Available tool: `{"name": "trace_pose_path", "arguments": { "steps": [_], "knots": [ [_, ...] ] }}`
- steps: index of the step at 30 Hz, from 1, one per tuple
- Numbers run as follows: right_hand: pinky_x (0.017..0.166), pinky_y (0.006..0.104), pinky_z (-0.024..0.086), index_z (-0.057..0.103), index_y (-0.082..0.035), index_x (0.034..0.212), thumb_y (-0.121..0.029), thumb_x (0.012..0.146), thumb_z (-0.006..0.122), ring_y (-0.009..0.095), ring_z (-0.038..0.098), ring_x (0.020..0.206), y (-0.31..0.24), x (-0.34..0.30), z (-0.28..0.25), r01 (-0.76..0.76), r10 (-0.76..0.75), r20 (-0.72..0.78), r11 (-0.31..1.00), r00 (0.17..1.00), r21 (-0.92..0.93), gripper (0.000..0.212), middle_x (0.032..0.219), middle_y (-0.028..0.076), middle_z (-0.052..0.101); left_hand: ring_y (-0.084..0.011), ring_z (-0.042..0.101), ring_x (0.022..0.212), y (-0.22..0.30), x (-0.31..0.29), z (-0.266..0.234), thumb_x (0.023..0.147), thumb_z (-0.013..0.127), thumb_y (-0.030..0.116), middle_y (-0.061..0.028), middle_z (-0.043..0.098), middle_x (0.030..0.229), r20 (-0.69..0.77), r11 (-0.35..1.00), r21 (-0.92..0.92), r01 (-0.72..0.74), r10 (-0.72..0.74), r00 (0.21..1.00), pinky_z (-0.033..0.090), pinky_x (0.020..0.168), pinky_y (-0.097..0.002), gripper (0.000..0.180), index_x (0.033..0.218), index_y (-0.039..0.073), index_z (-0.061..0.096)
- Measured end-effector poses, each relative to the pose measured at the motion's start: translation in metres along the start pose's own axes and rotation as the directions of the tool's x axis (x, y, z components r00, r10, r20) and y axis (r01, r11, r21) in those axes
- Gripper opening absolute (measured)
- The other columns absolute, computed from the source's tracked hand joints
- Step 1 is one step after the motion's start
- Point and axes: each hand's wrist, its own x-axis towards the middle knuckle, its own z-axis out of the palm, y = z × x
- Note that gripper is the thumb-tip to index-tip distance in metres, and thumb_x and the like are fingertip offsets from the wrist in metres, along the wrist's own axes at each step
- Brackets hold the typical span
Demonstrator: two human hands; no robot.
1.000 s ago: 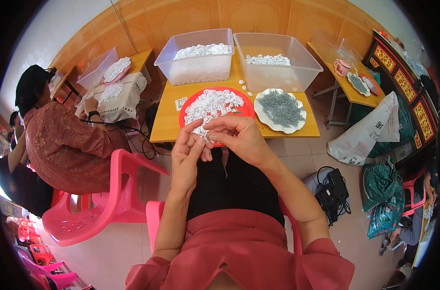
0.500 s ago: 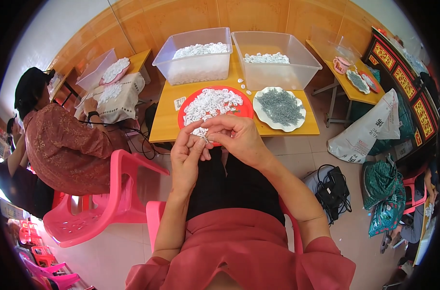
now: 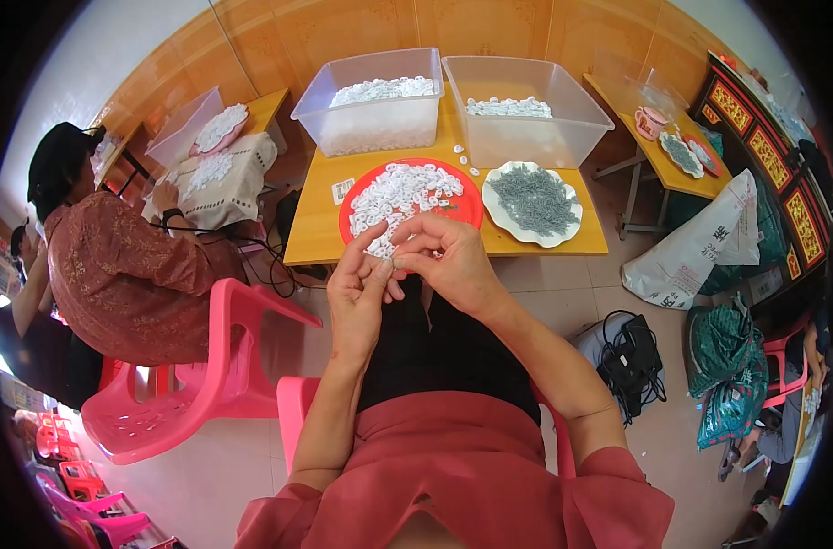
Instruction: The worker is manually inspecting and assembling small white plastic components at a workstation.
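Scarcely shifted since the earlier frame, the hands had moved only slightly rightward in the view. Left hand thumb and fingers were pinched on what appeared to be a small white piece; right hand fingertips were pinched together against it, though whether they held a separate part could not be told. Work on this piece was judged unfinished. Just beyond, the red plate bore many loose white pieces, and the scalloped dish beside it a heap of grey pieces, presumably left to handle. Farther back on the yellow table, two clear bins contained more white pieces; completed ones could not be distinguished.
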Motion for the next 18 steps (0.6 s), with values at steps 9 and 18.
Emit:
{"name": "trace_pose_path", "arguments": {
  "steps": [9,18],
  "knots": [
    [0.081,0.0255,0.056,0.07,0.002,0.113,0.001,0.09,0.074,0.008,0.071,0.086,0.007,0.005,-0.009,-0.038,0.039,0.02,0.999,0.999,-0.017,0.023,0.089,0.006,0.077,-0.0058,0.06,0.067,-0.009,0.005,0.004,0.104,0.06,0.004,-0.0024,0.068,0.086,-0.01,0.999,-0.037,0.033,-0.034,0.999,0.044,0.061,-0.0189,0.047,0.15,0.005,0.051],
    [0.081,0.0279,0.057,0.075,0.001,0.112,-0.01,0.095,0.071,0.013,0.073,0.088,0.032,0.043,-0.059,-0.07,0.012,-0.186,0.95,0.982,-0.305,0.021,0.094,0.011,0.079,-0.0075,0.062,0.068,-0.011,0.019,-0.026,0.105,0.06,0.01,-0.0068,0.074,0.093,-0.128,0.992,-0.124,-0.01,-0.006,0.992,0.045,0.065,-0.02,0.051,0.152,0.0,0.042]
  ]
}}
